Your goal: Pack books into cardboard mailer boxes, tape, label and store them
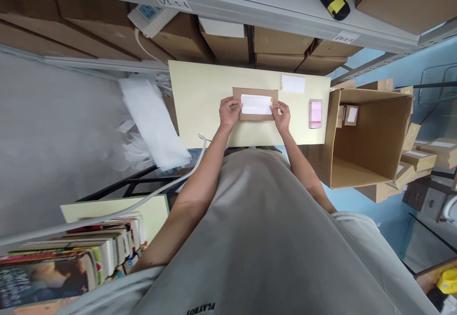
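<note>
**Two hands on a brown envelope at the middle of the worktop**

A flat brown envelope (255, 104) lies just above the centre of the frame on a pale yellow worktop (200, 110). It is a plain kraft rectangle with a white label (256, 104) covering most of its middle; a small yellow mark shows at the label's right end. Its long axis runs left to right across the picture, parallel to the worktop's far edge.

The left hand (228, 112) holds the envelope's left end, fingers curled onto it. The right hand (282, 116) rests at the right end, fingers closed on the label's corner.

One envelope is in hand. One loose white label (293, 84) lies to its upper right, and one pink phone (316, 113) sits further right. One open cardboard box (371, 138) lies on its side at the right of the frame, with two small labelled parcels (348, 115) inside. White foam sheets (152, 122) lie at the left.
</note>
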{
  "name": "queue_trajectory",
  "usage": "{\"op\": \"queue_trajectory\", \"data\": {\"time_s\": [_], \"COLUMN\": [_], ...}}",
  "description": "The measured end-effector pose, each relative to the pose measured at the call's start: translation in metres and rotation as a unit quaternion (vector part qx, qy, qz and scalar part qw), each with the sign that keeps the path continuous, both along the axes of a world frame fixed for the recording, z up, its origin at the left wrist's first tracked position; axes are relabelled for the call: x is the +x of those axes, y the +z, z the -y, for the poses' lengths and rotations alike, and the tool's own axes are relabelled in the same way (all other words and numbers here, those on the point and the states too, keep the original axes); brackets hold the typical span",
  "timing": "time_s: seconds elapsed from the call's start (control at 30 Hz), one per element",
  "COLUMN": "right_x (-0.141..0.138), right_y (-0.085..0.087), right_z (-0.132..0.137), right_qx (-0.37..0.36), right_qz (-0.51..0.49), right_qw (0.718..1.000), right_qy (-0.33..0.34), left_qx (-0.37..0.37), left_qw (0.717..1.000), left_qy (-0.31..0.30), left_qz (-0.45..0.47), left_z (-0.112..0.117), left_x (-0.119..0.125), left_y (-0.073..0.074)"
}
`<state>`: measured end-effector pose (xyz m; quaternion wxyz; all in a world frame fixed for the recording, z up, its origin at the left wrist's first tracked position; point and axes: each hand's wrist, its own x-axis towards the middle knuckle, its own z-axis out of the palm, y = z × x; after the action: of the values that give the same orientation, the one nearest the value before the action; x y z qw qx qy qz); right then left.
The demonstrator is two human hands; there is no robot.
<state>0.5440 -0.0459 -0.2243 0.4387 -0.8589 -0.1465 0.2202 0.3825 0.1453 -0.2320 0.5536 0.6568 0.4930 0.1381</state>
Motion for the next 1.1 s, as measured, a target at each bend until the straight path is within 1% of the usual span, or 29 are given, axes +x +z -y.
{"op": "queue_trajectory", "data": {"time_s": [0.23,0.33,0.43,0.6,0.7,0.8,0.9,1.0,1.1], "right_x": [-0.003,-0.008,-0.016,-0.022,-0.019,-0.014,-0.006,0.007,0.017], "right_y": [0.004,0.005,0.005,0.003,0.002,-0.002,-0.009,-0.013,-0.012], "right_z": [0.003,0.0,-0.005,-0.013,-0.017,-0.025,-0.035,-0.044,-0.05], "right_qx": [0.008,-0.002,-0.009,-0.019,-0.047,-0.093,-0.13,-0.119,-0.099], "right_qz": [0.016,0.029,0.033,0.028,0.024,0.029,0.028,0.03,0.016], "right_qw": [1.0,1.0,0.999,0.999,0.998,0.994,0.987,0.987,0.989], "right_qy": [0.0,0.005,-0.002,-0.019,-0.033,-0.059,-0.09,-0.106,-0.108], "left_qx": [0.035,0.045,0.056,0.064,0.069,0.071,0.052,0.036,0.036], "left_qw": [0.999,0.999,0.998,0.997,0.995,0.992,0.99,0.989,0.989], "left_qy": [-0.001,0.002,0.002,0.036,0.055,0.081,0.098,0.096,0.106], "left_qz": [0.003,-0.003,-0.008,-0.035,-0.046,-0.059,-0.088,-0.103,-0.098], "left_z": [0.01,0.017,0.023,0.028,0.025,0.016,0.006,0.001,0.006], "left_x": [-0.001,0.0,0.004,0.014,0.017,0.019,0.024,0.031,0.039], "left_y": [0.006,0.007,0.007,0.006,0.006,0.005,0.003,0.0,0.0]}}
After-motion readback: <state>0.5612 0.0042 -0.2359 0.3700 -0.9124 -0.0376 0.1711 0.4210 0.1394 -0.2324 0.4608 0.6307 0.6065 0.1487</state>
